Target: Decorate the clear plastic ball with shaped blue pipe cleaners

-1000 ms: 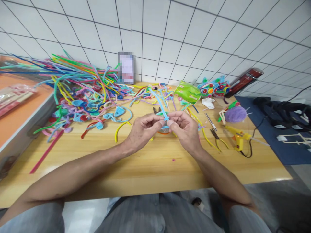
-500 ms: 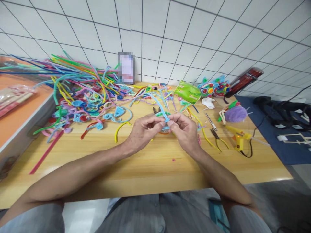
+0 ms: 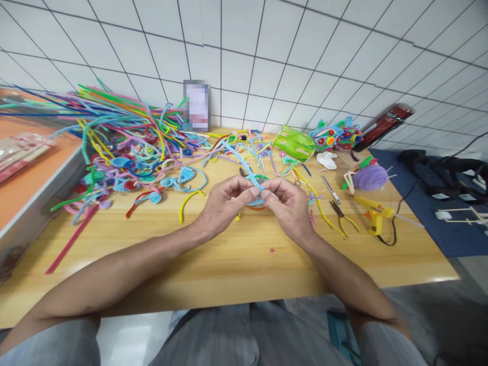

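In the head view, the left hand [image 3: 229,203] and the right hand [image 3: 287,206] met above the middle of a wooden table [image 3: 229,269], thumb tips close together. The fingers of both were closed, pinching a light blue pipe cleaner [image 3: 244,163] between thumb and forefinger; its free length slanted up and away toward the wall [image 3: 247,61]. Behind the hands, partly hidden by them, showed a round thing [image 3: 262,179] with green and orange on its edge.

To the left lay a short yellow piece [image 3: 186,206] and, farther off, a tangled heap of coloured pipe cleaners [image 3: 125,152]. A green packet [image 3: 293,143] lay near the wall, with a crumpled white tissue [image 3: 327,160] just beside it. To the right of the hands were a knife [image 3: 331,190], pliers [image 3: 344,217] with yellow handles and a yellow glue gun [image 3: 375,214]. A fuzzy purple ball [image 3: 370,178] sat behind the glue gun, and a red flask [image 3: 385,127] leaned against the wall.
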Motion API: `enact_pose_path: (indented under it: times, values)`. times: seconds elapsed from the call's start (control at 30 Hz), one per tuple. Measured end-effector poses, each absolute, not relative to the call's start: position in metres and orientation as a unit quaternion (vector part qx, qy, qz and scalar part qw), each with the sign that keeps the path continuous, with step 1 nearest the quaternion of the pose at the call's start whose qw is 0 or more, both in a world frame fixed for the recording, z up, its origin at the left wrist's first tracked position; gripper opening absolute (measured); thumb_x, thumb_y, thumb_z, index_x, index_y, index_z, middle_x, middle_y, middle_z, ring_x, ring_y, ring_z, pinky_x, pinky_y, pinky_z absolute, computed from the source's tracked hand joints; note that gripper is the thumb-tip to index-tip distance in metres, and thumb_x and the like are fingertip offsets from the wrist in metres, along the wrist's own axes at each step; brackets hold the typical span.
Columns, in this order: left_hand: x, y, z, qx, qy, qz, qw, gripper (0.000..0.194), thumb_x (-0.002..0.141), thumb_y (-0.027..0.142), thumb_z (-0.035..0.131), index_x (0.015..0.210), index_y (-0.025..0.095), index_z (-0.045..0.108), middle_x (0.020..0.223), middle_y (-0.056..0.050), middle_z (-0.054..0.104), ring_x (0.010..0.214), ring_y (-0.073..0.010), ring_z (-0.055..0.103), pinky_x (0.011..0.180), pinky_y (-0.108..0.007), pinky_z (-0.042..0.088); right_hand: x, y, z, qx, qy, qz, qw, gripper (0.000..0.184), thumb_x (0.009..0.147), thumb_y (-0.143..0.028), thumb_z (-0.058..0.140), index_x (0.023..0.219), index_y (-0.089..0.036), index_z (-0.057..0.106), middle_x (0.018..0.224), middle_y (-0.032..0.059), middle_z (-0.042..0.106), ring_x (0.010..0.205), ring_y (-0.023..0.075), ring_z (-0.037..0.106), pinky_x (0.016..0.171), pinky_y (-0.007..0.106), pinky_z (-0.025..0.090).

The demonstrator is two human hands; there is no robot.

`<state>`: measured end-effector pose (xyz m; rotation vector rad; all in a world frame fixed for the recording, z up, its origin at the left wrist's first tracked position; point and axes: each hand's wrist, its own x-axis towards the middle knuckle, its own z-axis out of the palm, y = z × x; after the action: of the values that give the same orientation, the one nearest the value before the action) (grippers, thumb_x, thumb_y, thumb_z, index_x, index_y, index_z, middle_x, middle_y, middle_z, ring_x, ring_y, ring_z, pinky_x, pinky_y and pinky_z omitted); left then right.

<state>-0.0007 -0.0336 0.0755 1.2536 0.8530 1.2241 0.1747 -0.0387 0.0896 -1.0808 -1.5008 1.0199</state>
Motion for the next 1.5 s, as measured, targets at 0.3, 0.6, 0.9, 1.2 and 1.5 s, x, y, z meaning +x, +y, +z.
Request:
enact_pose_path:
  times: [0.3,0.6,0.9,1.2,1.5]
  values:
    - [-0.002,-0.029,0.085,0.447,0.374,0.477,0.658,0.043,0.067,0.055,0.094,0.079,0.017,0.079,0.079,-0.004,0.077,0.074,-0.017,0.067,0.077,-0.032,0.055,0.175,-0.036,0.091,-0.446,-0.619,0.42,0.491,0.009,0.084,-0.028,0.072,0.091,-0.023,0.074,0.073,-0.0033,0.071,0.061,0.0112,0.063,0.061,0.026,0.057]
    - [0.0,-0.029,0.083,0.436,0.353,0.487,0.67,0.039,0.068,0.051,0.094,0.078,0.017,0.079,0.075,-0.002,0.072,0.068,-0.0124,0.058,0.067,-0.027,0.046,0.174,-0.036,0.089,-0.445,-0.623,0.412,0.494,0.013,0.086,-0.027,0.069,0.095,-0.022,0.076,0.074,-0.0026,0.073,0.062,0.0112,0.066,0.06,0.025,0.057]
    - [0.001,-0.029,0.079,0.433,0.355,0.491,0.668,0.036,0.069,0.05,0.094,0.08,0.018,0.08,0.078,-0.002,0.073,0.067,-0.0124,0.056,0.06,-0.025,0.043,0.174,-0.039,0.087,-0.45,-0.63,0.404,0.487,0.024,0.086,-0.027,0.072,0.109,-0.023,0.072,0.072,-0.0059,0.065,0.063,0.0109,0.062,0.063,0.026,0.055]
    - [-0.001,-0.03,0.078,0.453,0.332,0.465,0.684,0.03,0.072,0.044,0.091,0.075,0.018,0.077,0.071,-0.001,0.071,0.063,-0.0123,0.056,0.063,-0.027,0.044,0.195,-0.027,0.096,-0.385,-0.763,0.215,0.472,0.022,0.1,-0.033,0.063,0.119,-0.032,0.074,0.126,0.0069,0.07,0.117,0.0246,0.066,0.098,0.045,0.057]
    - [0.002,-0.035,0.08,0.432,0.316,0.45,0.715,0.034,0.068,0.045,0.095,0.073,0.018,0.075,0.069,0.0,0.068,0.063,-0.0108,0.054,0.062,-0.025,0.041,0.196,-0.021,0.103,-0.327,-0.817,0.141,0.455,0.013,0.101,-0.027,0.064,0.098,-0.031,0.076,0.097,0.0023,0.076,0.098,0.0222,0.071,0.091,0.043,0.056]
